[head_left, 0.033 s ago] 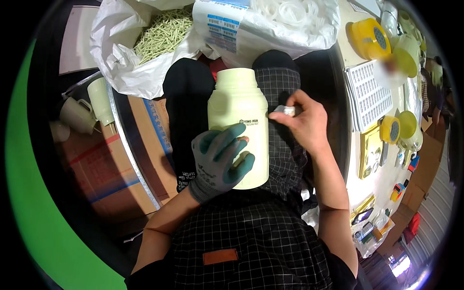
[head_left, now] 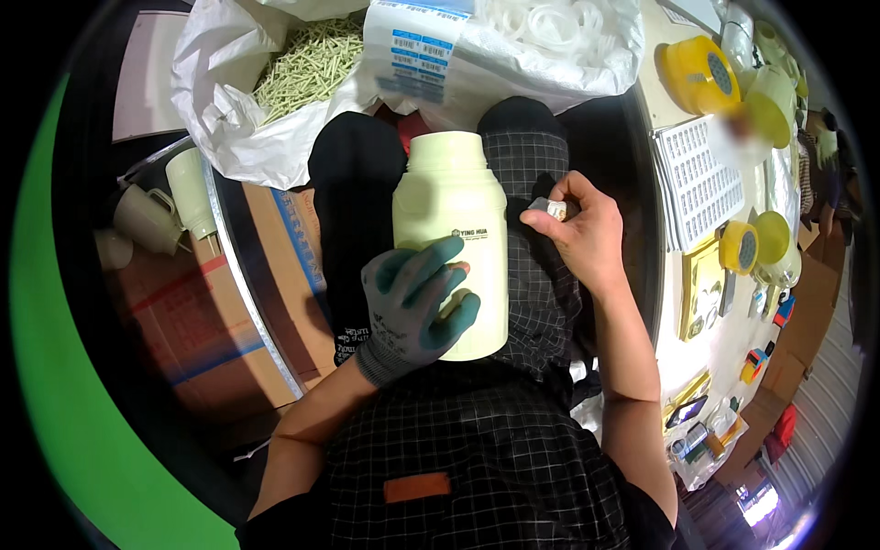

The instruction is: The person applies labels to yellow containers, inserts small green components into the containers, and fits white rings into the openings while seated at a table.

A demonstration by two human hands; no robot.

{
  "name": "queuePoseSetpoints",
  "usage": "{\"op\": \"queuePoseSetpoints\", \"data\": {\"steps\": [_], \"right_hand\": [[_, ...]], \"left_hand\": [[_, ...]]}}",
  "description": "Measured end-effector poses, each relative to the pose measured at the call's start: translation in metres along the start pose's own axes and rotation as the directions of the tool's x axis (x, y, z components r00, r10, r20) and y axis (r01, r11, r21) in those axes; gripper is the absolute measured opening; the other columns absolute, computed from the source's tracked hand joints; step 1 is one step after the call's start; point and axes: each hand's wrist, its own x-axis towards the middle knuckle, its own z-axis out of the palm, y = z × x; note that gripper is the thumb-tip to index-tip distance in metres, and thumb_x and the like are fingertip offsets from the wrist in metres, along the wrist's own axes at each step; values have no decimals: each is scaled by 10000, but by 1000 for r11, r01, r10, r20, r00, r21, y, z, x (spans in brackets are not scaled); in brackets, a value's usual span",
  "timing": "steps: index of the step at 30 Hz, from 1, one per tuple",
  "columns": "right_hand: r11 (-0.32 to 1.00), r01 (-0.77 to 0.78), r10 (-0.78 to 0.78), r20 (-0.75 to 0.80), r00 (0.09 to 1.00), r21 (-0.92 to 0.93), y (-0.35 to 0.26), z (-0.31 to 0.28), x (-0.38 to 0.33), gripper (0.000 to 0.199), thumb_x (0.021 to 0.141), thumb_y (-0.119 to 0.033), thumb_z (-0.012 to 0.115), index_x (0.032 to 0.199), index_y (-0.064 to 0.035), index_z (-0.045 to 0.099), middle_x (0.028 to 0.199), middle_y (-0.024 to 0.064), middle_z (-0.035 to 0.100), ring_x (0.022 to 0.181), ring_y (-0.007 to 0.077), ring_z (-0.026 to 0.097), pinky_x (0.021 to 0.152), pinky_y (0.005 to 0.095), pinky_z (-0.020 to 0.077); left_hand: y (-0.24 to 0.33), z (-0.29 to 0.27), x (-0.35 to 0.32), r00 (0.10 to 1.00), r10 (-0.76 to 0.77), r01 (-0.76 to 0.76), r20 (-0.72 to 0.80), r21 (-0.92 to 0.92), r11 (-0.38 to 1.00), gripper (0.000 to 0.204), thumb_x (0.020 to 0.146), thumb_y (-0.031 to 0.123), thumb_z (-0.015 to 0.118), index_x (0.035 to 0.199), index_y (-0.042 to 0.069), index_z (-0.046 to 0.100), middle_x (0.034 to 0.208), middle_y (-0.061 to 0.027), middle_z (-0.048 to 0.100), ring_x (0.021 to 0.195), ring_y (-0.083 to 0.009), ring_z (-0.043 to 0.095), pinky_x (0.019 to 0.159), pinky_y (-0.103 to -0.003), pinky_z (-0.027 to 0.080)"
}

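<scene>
Gloved left hand (head_left: pixel 403 298) laid on flask (head_left: pixel 449 197), fingers loosely parted and half-curled, bare right hand (head_left: pixel 589 229) apart from it, pinching small whitish piece (head_left: pixel 554 209), flask on lap, mouth toward far side, green sticks (head_left: pixel 316 69) far left, yellow tape (head_left: pixel 704 78) far right.

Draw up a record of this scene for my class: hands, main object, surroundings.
Left hand: gloved, resting on the flask body, fingers curled
Right hand: bare, pinching a small whitish wad
Flask body: pale yellow, on the lap, neck pointing forward
Ahead: white sack of pale green sticks; translucent rings
Left: pale handled jug, cardboard box
Right: yellow tape rolls, label sheet
</scene>
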Motion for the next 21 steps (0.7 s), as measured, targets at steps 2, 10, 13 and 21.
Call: {"op": "queuePoseSetpoints", "data": {"steps": [2,10,13,21], "right_hand": [[986,142,-143,8,990,88,-15,13,-7,600,680,-518,975,852,-66,620,722,79,642,643,272,625,617,373,511],[973,232,-230,-100,968,7,-33,37,-35,561,741,-404,921,1126,-65,693,1106,160,718,979,385,736,833,453,599],[845,333,-323,-97,941,417,-54,21,-63,612,745,-457,942,1135,-57,693,1088,156,737,916,366,743,823,427,591],[942,-123,274,-507,817,311,92,-100,-126,234,983,-252,779,950,-44,676,851,62,689,815,154,639,776,328,538]], "left_hand": [[2,1,-1,1000,-12,12,4,-16,1000,404,806,215,846,1175,130,706,1368,-68,683,1134,-274,628,984,-471,443],[-35,-33,75,914,-405,373,-12,-366,852,587,917,27,758,1480,3,592,1269,-97,699,1047,-194,663,939,-307,531],[-93,-44,121,813,-342,572,471,-534,622,408,1050,66,673,1439,-45,617,1237,-63,700,1028,-80,640,930,-246,534],[-149,5,109,916,-291,338,275,-143,930,425,1019,253,719,1385,46,657,1276,-91,693,1136,-217,668,982,-337,541]]}}
